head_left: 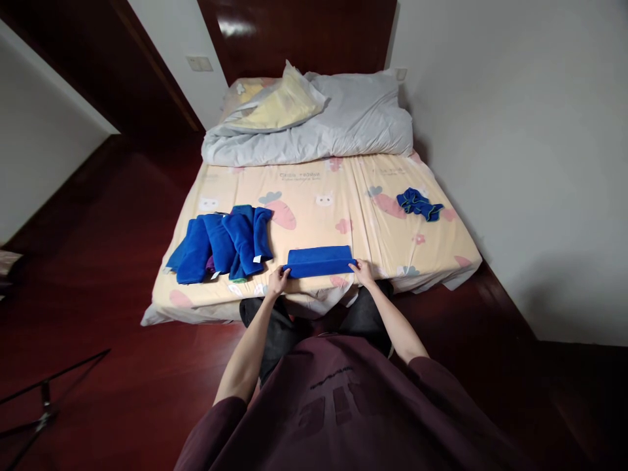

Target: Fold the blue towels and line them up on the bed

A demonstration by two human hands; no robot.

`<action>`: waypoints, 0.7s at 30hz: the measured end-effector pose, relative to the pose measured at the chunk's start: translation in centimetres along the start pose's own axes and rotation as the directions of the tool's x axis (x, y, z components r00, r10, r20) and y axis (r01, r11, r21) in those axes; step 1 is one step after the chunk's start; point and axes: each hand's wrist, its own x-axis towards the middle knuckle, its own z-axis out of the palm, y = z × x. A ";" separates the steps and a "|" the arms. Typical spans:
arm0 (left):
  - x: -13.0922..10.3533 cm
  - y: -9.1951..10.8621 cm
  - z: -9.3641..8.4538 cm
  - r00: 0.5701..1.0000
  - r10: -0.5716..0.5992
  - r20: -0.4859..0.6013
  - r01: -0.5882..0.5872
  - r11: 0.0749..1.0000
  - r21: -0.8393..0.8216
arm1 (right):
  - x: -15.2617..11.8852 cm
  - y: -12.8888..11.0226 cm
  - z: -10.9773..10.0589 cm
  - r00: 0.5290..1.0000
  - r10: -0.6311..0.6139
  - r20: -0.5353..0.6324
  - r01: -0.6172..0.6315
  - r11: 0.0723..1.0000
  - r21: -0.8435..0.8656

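Observation:
A blue cloth (320, 261), partly folded or rolled along its near side, lies near the front edge of the bed (314, 226). My left hand (279, 280) grips its near left corner, fingers closed. At the near right corner, my right hand (362, 271) pinches the same cloth. Several folded or rolled blue cloths (193, 252) lie in an overlapping pile to the left, some with white tags showing. A crumpled blue cloth (420, 204) with a light green edge sits farther back on the right.
A grey quilt (363, 111) and a yellow pillow (279, 104) are at the head of the bed, against a dark headboard (299, 36). White wall (530, 163) stands to the right. A black metal stand (45, 399) is on the floor at lower left.

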 end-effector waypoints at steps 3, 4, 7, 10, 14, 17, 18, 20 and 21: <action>0.1 0.1 0.0 1.000 -0.005 -0.008 0.005 1.000 -0.003 | -0.1 0.0 0.0 1.000 0.011 -0.001 -0.011 1.000 0.002; 0.1 0.1 0.0 1.000 -0.011 -0.007 0.011 1.000 -0.003 | -0.2 0.0 0.0 1.000 0.011 0.003 -0.011 1.000 -0.003; 0.2 -0.1 0.0 1.000 -0.031 -0.003 0.031 1.000 -0.004 | -0.1 -0.2 -0.2 1.000 0.016 -0.001 -0.016 0.999 -0.052; 0.3 -0.4 0.2 0.999 -0.045 -0.003 0.045 0.999 -0.011 | 0.0 -0.5 -0.3 1.000 0.018 -0.018 -0.019 0.997 -0.078; 0.4 -0.5 0.4 0.997 -0.073 -0.007 0.073 0.997 0.004 | 0.0 -1.1 -0.3 0.999 0.018 -0.039 -0.019 0.999 -0.041; 0.3 -0.4 0.5 0.997 -0.072 -0.011 0.073 0.997 0.027 | 0.0 -1.6 -0.4 0.998 0.030 -0.060 -0.032 0.999 -0.030; 0.3 -0.4 0.5 0.997 -0.069 -0.017 0.070 0.997 0.037 | 0.0 -1.7 -0.4 0.997 0.035 -0.065 -0.037 0.999 -0.033; 0.3 -0.5 0.5 0.997 -0.065 -0.028 0.067 0.996 0.055 | 0.0 -1.7 -0.4 0.998 0.039 -0.054 -0.041 0.999 -0.036; 0.3 -0.5 0.5 0.998 -0.063 -0.029 0.065 0.996 0.060 | 0.0 -1.7 -0.4 0.999 0.036 -0.040 -0.037 0.999 -0.034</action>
